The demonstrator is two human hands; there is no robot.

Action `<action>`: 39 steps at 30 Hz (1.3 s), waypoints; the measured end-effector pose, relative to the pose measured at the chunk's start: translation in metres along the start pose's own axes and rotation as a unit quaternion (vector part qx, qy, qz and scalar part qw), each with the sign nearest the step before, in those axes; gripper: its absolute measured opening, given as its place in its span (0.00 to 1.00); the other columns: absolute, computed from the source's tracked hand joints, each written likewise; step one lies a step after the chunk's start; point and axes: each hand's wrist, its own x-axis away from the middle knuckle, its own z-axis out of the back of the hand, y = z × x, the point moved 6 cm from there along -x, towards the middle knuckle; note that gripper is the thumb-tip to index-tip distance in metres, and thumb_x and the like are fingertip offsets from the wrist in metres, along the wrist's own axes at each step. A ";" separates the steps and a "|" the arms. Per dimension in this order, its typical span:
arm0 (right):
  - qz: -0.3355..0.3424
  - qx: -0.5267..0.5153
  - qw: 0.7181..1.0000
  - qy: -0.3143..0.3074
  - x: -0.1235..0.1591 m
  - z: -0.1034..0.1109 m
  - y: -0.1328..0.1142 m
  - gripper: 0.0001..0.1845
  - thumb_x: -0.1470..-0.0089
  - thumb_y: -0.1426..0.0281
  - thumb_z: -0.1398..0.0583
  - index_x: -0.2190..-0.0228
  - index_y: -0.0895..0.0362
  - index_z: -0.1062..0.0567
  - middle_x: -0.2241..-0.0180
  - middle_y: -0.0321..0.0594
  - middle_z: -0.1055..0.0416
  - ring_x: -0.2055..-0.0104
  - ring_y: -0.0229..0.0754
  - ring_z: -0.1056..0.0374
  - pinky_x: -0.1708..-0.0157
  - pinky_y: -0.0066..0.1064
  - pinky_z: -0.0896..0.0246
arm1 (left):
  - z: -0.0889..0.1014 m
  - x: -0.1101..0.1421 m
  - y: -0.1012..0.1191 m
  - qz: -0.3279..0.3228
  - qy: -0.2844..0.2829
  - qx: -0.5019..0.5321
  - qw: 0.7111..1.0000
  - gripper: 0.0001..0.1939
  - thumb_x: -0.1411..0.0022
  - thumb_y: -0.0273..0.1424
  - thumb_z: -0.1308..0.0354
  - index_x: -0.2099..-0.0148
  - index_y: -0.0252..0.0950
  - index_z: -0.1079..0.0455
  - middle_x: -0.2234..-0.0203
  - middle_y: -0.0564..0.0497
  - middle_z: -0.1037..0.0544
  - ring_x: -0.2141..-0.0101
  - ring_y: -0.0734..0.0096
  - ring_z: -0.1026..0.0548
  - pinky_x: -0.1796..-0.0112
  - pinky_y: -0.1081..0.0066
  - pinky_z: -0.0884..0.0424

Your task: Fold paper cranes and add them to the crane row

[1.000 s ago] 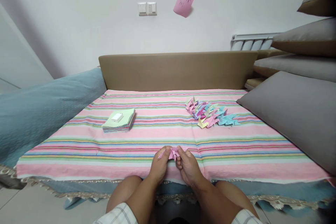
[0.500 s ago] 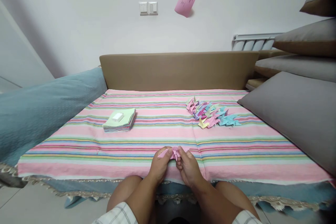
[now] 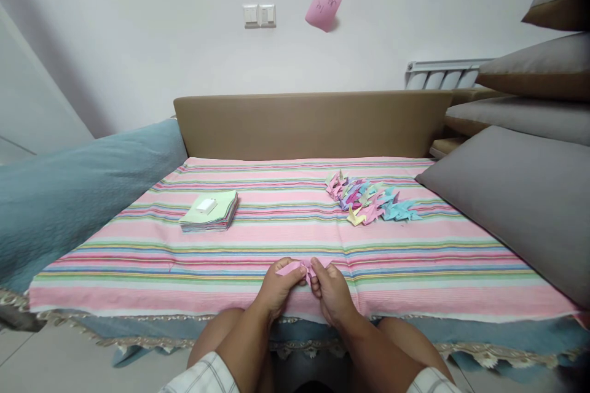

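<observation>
Between my hands, over the near part of the striped cloth (image 3: pixel 221 293), is a pink folded paper crane (image 3: pixel 289 268). My left hand (image 3: pixel 279 285) pinches it from the left, thumb on top, with a pointed pink part sticking out over the fingers. From the right, my right hand (image 3: pixel 330 288) grips it between thumb and curled fingers. Part of the paper is hidden by the fingers. Farther off to the right lies a pile of folded paper cranes (image 3: pixel 369 199) in pink, purple, blue, green and yellow.
A stack of square coloured paper (image 3: pixel 208 215) with a small white block (image 3: pixel 206 206) on top lies at left. Grey cushions (image 3: pixel 511 196) are piled at right. A blue-covered armrest (image 3: pixel 92 178) bounds the left, a brown backrest (image 3: pixel 313 126) the far side.
My left thumb has shifted slightly on the pink paper, now nearer its middle. My right hand keeps its grip almost unmoved. The view has shifted very slightly.
</observation>
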 end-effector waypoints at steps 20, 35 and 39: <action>0.030 0.011 0.994 -0.103 0.002 -0.010 -0.009 0.20 0.58 0.55 0.36 0.77 0.58 0.34 0.86 0.26 0.43 0.85 0.26 0.53 0.87 0.21 0.61 | 0.000 0.002 0.004 -0.007 0.057 0.006 0.998 0.17 0.58 0.37 0.32 0.78 0.33 0.37 0.84 0.55 0.30 0.79 0.78 0.34 0.74 0.77 0.39; -0.010 -0.068 0.998 -0.010 0.004 -0.003 -0.010 0.25 0.65 0.52 0.33 0.81 0.58 0.36 0.86 0.28 0.40 0.85 0.27 0.49 0.86 0.20 0.57 | 0.000 -0.001 -0.002 0.011 0.044 0.097 0.994 0.16 0.55 0.41 0.34 0.74 0.32 0.31 0.79 0.53 0.27 0.74 0.74 0.30 0.68 0.71 0.31; -0.008 -0.086 0.996 -0.009 0.004 -0.002 -0.014 0.24 0.62 0.50 0.35 0.80 0.57 0.35 0.86 0.30 0.39 0.85 0.29 0.47 0.86 0.21 0.56 | -0.001 -0.001 -0.002 0.010 0.030 0.110 0.993 0.16 0.53 0.40 0.34 0.75 0.31 0.31 0.79 0.53 0.28 0.73 0.74 0.30 0.68 0.70 0.29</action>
